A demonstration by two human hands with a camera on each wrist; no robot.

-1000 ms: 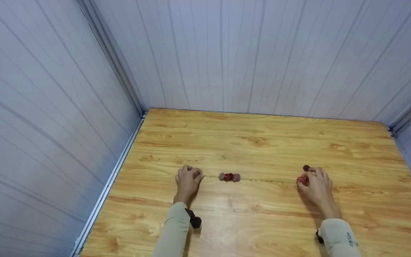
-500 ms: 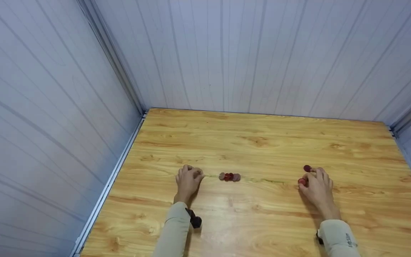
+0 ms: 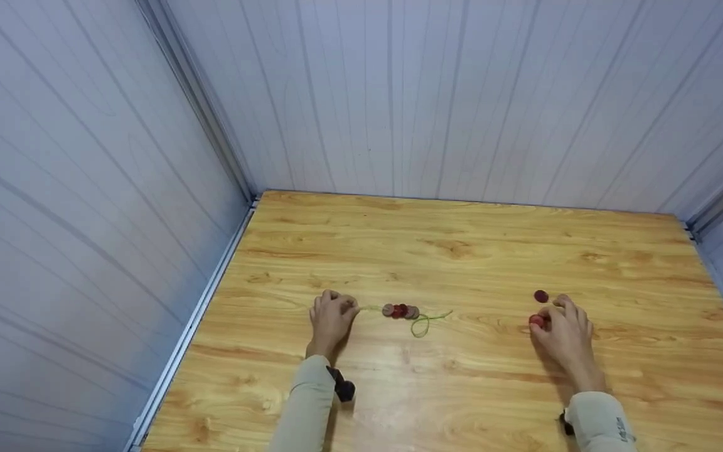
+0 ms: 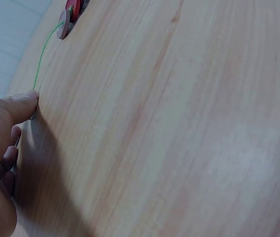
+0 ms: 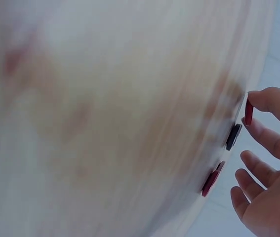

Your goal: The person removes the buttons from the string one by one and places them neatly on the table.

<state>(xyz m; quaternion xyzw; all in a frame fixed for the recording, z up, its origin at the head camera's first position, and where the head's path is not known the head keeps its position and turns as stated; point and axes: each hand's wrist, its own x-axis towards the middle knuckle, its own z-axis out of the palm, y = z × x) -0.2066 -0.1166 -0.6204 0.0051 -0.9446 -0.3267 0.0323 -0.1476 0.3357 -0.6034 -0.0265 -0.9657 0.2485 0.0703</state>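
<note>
My left hand (image 3: pixel 331 320) pinches one end of a thin green string (image 4: pixel 42 57) between thumb and forefinger, low over the wooden table. Several round buttons (image 3: pixel 401 311), dull pink and red, sit overlapped on that string to the right of the hand. Beyond them the string's loose end (image 3: pixel 421 328) curls into a small loop. Over on the right, my right hand (image 3: pixel 565 336) pinches a red button (image 5: pixel 249 112) between thumb and forefinger, other fingers loosely bent. A dark button (image 5: pixel 233 137) and another red button (image 5: pixel 212 178) lie on the table near its fingers.
The wood-grain table (image 3: pixel 462 389) meets a pale panelled wall (image 3: pixel 424 107) at the back. Another panelled wall (image 3: pixel 85 188) rises along the left edge, and one more stands at the far right. Each wrist wears a black device (image 3: pixel 344 389).
The string, earlier stretched right towards the right hand, has sprung back and lies slack by the threaded buttons. My right hand has shifted slightly right with the red button. My left hand stays put.
</note>
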